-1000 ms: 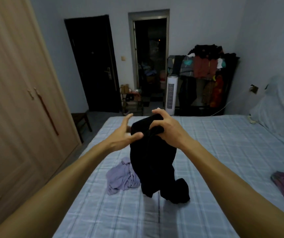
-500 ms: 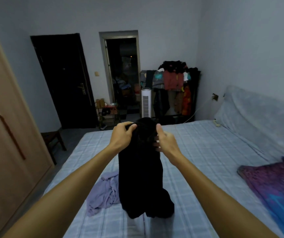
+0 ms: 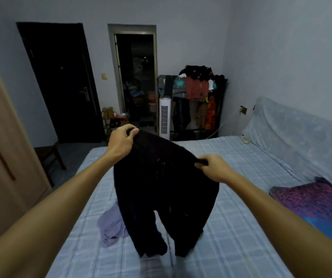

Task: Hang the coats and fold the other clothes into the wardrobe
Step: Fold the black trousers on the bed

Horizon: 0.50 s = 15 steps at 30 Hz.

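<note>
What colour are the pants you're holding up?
Black. The pants look plain black in the head view.

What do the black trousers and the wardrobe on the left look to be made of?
The black trousers: soft matte fabric, perhaps cotton knit; they hang limp and crease where the left hand and right hand grip the waist. The wardrobe: light wood or wood-look laminate, smooth with low sheen; which cannot be told.

- Walls [image 3: 281,47]: pale, plain; light dim.
- Wardrobe [image 3: 0,157]: light wood, left side, doors closed.
- Far wall [image 3: 181,27]: dark door [image 3: 60,83] closed; doorway [image 3: 135,77] beside it open.
- Far corner: white tower fan [image 3: 165,117] upright beside loaded clothes rack [image 3: 199,97].
- Bed [image 3: 241,227]: pale checked sheet; wooden stool [image 3: 48,155] at its left.
</note>
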Each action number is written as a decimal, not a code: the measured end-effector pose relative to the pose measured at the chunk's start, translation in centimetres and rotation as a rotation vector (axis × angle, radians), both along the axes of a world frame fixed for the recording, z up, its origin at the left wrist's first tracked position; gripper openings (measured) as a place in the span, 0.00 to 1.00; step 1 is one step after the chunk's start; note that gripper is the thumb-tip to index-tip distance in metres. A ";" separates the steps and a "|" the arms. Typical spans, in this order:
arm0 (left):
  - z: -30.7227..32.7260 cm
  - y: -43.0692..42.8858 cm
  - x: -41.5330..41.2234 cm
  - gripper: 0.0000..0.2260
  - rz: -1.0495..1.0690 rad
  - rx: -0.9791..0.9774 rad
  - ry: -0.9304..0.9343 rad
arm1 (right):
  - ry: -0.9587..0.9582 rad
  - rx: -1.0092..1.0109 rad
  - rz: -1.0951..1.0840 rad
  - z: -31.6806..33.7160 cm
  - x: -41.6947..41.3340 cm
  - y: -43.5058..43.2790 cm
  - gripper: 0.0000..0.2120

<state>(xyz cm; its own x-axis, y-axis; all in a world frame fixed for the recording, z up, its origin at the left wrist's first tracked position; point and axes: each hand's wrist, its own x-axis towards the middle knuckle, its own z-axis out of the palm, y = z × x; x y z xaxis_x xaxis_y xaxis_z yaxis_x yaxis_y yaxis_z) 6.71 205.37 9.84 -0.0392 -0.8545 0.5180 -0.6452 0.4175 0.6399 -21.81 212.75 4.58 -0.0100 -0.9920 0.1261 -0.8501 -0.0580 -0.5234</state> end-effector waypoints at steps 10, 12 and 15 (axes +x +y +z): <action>-0.9 -1.9 6.1 0.10 0.051 -0.071 -0.060 | 0.505 0.160 0.201 1.6 4.6 -0.2 0.51; -0.7 -1.6 6.2 0.10 0.007 -0.095 -0.052 | 0.534 0.149 0.159 0.4 4.9 -0.5 0.34; -0.8 -1.4 7.2 0.10 -0.092 -0.113 -0.067 | 0.548 -0.006 0.027 0.4 4.0 -1.0 0.07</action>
